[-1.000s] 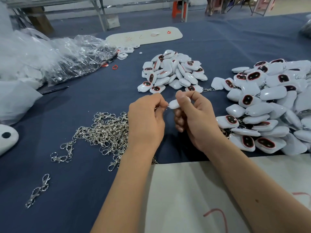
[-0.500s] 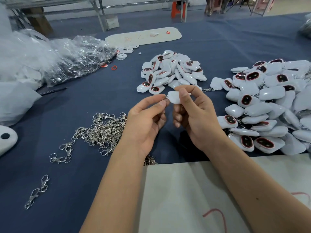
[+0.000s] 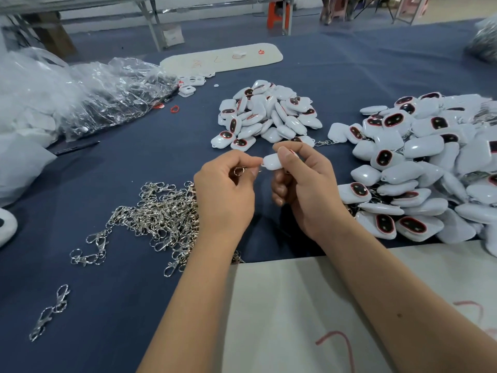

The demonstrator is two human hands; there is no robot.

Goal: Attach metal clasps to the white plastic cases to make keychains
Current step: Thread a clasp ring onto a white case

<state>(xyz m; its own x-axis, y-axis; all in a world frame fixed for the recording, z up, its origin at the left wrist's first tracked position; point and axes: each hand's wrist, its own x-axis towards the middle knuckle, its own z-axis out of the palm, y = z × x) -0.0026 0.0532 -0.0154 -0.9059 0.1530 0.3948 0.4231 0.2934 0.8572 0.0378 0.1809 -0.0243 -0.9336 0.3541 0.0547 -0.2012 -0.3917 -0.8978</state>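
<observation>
My right hand (image 3: 306,187) pinches a white plastic case (image 3: 272,162) between thumb and fingers, held above the blue cloth at centre. My left hand (image 3: 226,192) pinches a metal clasp (image 3: 240,170), whose ring shows between its curled fingers; the clasp's end meets the case's left tip. A pile of loose metal clasps (image 3: 158,219) lies left of my left hand. A heap of white cases (image 3: 266,117) sits beyond my hands. A larger heap of cases with clasps on them (image 3: 419,168) spreads to the right.
Clear plastic bags (image 3: 80,98) fill the back left. A white board (image 3: 223,59) lies at the far centre, and a pale sheet (image 3: 295,313) covers the near edge under my forearms. Stray clasps (image 3: 51,313) lie at the front left. A pen (image 3: 75,148) lies by the bags.
My left hand's fingers have curled back round the clasp after stretching toward the case. Both hands and the case stay together at centre, shifted slightly.
</observation>
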